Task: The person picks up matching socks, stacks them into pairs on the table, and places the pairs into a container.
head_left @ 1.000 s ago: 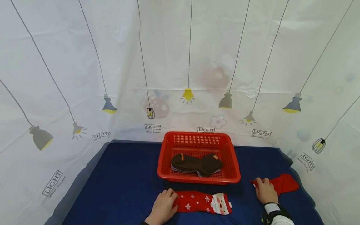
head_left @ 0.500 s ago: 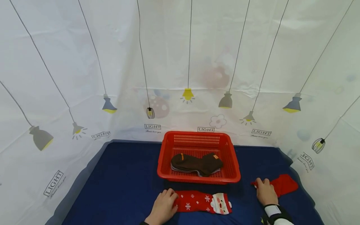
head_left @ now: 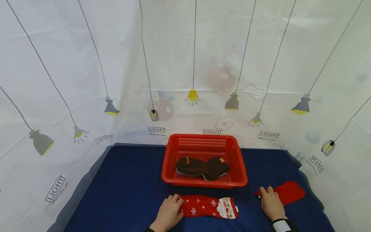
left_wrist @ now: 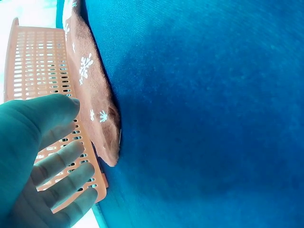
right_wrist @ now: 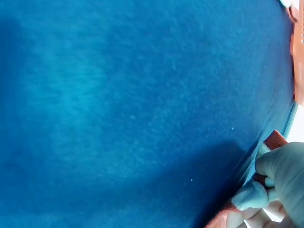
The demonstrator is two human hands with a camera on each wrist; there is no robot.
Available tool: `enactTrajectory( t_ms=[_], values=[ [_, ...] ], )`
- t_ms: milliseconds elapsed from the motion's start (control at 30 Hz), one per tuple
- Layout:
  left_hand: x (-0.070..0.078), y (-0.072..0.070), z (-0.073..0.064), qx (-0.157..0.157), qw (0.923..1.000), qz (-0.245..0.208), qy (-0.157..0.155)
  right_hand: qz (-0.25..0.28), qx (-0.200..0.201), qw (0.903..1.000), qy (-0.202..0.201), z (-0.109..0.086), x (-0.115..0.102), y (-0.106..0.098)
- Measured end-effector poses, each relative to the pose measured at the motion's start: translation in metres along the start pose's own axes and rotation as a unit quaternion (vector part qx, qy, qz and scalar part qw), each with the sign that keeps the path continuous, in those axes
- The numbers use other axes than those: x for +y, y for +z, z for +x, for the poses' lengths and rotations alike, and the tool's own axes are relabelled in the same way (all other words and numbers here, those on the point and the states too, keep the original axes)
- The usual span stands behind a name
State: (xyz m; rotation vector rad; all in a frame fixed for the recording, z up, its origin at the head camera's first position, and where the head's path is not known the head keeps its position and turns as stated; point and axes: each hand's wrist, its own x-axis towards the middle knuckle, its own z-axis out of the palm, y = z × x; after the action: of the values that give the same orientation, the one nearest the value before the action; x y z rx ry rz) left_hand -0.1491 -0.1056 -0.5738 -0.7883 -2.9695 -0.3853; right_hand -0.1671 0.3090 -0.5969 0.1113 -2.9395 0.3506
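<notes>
A red Christmas sock [head_left: 203, 206] with white snowflakes and a Santa face lies flat in front of the basket. My left hand [head_left: 168, 213] rests at its left end, fingers loosely bent; in the left wrist view the thumb and fingers are spread without a grip on the snowflake fabric [left_wrist: 86, 66]. On the right, my right hand [head_left: 272, 204] pinches the near-left end of a second red sock [head_left: 291, 192], whose plain red part stretches out to the right. Up close in the right wrist view, the thumb [right_wrist: 280, 164] and fingers hold a white-and-red part of it [right_wrist: 251, 197].
Behind the snowflake sock stands a red plastic basket [head_left: 203, 184] with perforated walls. Inside it lie dark brown socks [head_left: 203, 167] with orange marks, over something greyish. A dark blue cloth [head_left: 124, 190] covers the table, and a white lamp-printed curtain [head_left: 185, 64] surrounds it.
My right hand has shifted slightly left and nearer to me, drawing the second red sock along and straightening it. My left hand and the snowflake sock stay in place.
</notes>
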Motion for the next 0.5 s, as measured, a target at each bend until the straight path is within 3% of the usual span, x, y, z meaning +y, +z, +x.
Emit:
enactTrajectory(
  t_ms=[267,500],
  values=[
    [0.001,0.0,0.001,-0.007,0.9999,0.0,-0.007,-0.002,-0.027,0.9995,-0.015,-0.007,-0.016,-0.003],
    [0.001,0.001,0.002,-0.016,0.9998,-0.003,-0.01,-0.005,-0.019,0.9993,-0.032,-0.013,-0.033,-0.005]
  ],
)
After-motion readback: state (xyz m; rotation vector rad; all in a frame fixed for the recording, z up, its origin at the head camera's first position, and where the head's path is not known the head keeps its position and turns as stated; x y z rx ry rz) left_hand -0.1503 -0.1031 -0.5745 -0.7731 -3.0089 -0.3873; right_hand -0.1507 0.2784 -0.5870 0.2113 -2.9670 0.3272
